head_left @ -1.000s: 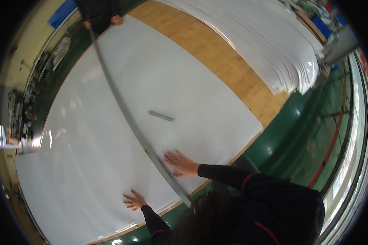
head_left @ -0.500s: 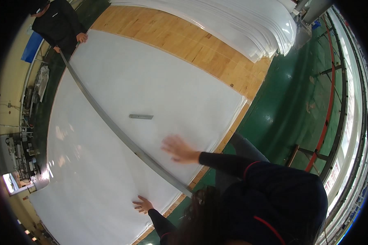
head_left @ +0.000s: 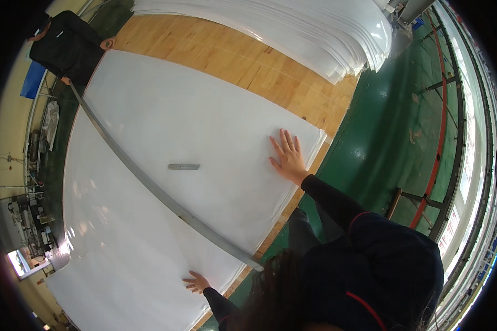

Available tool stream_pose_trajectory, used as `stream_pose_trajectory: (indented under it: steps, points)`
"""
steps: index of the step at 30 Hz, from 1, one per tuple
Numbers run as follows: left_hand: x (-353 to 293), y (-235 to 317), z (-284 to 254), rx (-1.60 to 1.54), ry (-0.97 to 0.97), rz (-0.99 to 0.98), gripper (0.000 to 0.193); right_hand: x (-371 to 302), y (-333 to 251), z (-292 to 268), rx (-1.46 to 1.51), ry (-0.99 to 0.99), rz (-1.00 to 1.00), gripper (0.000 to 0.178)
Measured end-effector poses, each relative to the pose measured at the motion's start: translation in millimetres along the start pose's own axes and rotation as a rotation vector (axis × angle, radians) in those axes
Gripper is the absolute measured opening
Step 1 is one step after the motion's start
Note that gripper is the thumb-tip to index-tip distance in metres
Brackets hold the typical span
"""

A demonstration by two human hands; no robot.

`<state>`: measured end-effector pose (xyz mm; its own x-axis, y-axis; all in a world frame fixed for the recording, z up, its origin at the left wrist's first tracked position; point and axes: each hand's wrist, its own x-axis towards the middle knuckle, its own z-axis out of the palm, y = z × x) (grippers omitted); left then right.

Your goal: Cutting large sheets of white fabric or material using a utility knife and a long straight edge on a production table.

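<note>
A large white sheet (head_left: 221, 116) covers much of the wooden table. My left hand (head_left: 196, 283) rests on it near the close edge with fingers spread. On the sheet's right side lies my right hand (head_left: 288, 158), flat and fingers apart, close to the right corner. Between my two hands a long grey metal straightedge (head_left: 149, 185) runs diagonally across the sheet; neither hand touches it. Its far end meets a co-worker's hand (head_left: 66, 80). A short grey metal bar (head_left: 184, 166) lies on the sheet to the right of the straightedge.
Behind a strip of bare wooden tabletop (head_left: 232, 58) sits a thick stack of white sheets (head_left: 315, 33). The co-worker (head_left: 66, 47) in dark clothes stands at the far left corner. Right of the table are green floor (head_left: 378, 127) and a red-and-black metal rail (head_left: 442, 127).
My right hand has swept right and away from me, from beside the straightedge to near the sheet's right corner. My left hand stays almost in place. The co-worker's head and hands have shifted slightly.
</note>
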<state>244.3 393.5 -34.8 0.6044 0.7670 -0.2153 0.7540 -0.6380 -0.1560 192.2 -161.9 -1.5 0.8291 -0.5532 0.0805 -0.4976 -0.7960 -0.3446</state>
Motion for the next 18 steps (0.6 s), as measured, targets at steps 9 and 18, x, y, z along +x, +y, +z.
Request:
stream_pose_trajectory:
  steps: [9,18]
  points:
    - [39.2,-16.4,-4.4,0.039,-0.086,0.145,0.083,4.1,-10.2,-2.2,-0.005,-0.015,-0.027,0.062]
    - [19.5,-8.7,-28.3,-0.019,-0.219,0.274,0.086,-5.7,-6.3,-5.1,-0.105,0.014,-0.033,0.065]
